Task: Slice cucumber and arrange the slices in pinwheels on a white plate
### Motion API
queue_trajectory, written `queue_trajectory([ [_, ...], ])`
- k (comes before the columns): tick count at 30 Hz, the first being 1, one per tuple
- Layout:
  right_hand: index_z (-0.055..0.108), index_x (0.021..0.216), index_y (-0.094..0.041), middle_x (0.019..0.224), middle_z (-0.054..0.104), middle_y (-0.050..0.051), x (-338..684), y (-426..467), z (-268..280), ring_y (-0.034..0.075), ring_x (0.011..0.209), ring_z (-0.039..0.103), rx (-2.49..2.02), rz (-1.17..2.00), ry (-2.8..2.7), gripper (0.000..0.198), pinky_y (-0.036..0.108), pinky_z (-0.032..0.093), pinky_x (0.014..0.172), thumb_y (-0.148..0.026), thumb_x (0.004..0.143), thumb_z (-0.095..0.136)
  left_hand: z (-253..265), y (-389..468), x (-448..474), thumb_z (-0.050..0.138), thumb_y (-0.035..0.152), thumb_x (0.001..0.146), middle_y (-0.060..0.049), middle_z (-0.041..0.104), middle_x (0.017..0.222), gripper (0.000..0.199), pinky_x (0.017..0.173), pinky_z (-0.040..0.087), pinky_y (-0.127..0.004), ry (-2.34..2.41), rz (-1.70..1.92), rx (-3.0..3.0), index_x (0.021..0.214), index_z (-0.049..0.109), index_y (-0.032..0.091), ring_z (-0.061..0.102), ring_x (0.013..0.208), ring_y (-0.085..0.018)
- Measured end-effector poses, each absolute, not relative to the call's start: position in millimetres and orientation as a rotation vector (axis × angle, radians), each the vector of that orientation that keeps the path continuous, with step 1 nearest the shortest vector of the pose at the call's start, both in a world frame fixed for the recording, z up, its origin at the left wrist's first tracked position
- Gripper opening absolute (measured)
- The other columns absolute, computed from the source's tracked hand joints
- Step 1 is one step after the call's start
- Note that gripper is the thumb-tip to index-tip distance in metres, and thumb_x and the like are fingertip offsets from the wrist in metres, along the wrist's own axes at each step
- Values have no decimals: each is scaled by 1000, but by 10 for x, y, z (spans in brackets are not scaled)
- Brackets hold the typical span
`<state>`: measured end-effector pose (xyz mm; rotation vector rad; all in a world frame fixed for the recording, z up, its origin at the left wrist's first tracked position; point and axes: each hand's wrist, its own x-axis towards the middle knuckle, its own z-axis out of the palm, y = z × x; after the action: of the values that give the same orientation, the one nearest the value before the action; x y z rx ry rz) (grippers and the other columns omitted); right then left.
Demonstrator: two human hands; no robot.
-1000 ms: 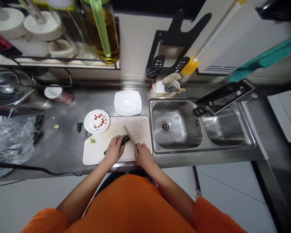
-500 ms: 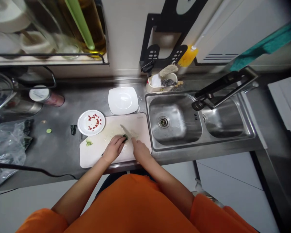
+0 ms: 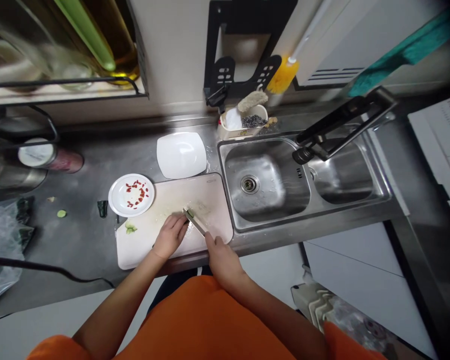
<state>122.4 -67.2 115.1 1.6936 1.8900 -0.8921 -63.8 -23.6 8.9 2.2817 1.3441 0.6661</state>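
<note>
A pale cutting board lies on the steel counter left of the sink. My left hand presses down on a dark green cucumber, almost all of it hidden under the fingers. My right hand grips the handle of a knife whose blade lies flat-angled against the cucumber's end at my left fingertips. A few cucumber scraps lie on the board's left part.
A round plate with red bits touches the board's far left corner; a square white plate lies behind it. A double sink with a black tap is to the right. A can, cable and plastic bag are at left.
The view has tilted and shifted. My right hand has drawn back toward me, and the knife now lies lower against the cucumber's end. Less of the cucumber shows under my left hand.
</note>
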Motion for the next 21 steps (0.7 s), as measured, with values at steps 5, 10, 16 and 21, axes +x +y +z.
queue_trajectory([
  [5, 33, 139, -17, 102, 60, 14, 1237, -665, 1188, 21, 81, 66, 1670, -912, 1871, 52, 27, 49, 66, -4, 89, 26, 86, -242, -641, 52, 21, 89, -9, 64, 99, 22, 87, 50, -38, 1353, 662, 2297, 110, 57, 18, 57, 98, -22],
  [10, 32, 139, -17, 103, 60, 13, 1254, -682, 1165, 20, 81, 66, 1671, -926, 1872, 53, 25, 49, 66, -4, 88, 30, 85, -241, -639, 51, 21, 89, -9, 63, 102, 24, 89, 49, -39, 1354, 656, 2289, 113, 57, 19, 57, 99, -22],
  [16, 33, 138, -17, 102, 60, 13, 1252, -680, 1167, 20, 82, 66, 1674, -930, 1864, 52, 24, 48, 67, -3, 88, 30, 81, -245, -639, 51, 22, 89, -9, 63, 105, 26, 91, 49, -40, 1361, 654, 2295, 114, 56, 19, 56, 101, -22],
  [21, 33, 139, -16, 103, 60, 15, 1249, -658, 1189, 21, 83, 66, 1654, -943, 1849, 52, 26, 49, 67, -4, 88, 29, 85, -244, -641, 51, 22, 90, -9, 63, 104, 25, 90, 49, -39, 1360, 645, 2290, 114, 56, 19, 57, 100, -22],
])
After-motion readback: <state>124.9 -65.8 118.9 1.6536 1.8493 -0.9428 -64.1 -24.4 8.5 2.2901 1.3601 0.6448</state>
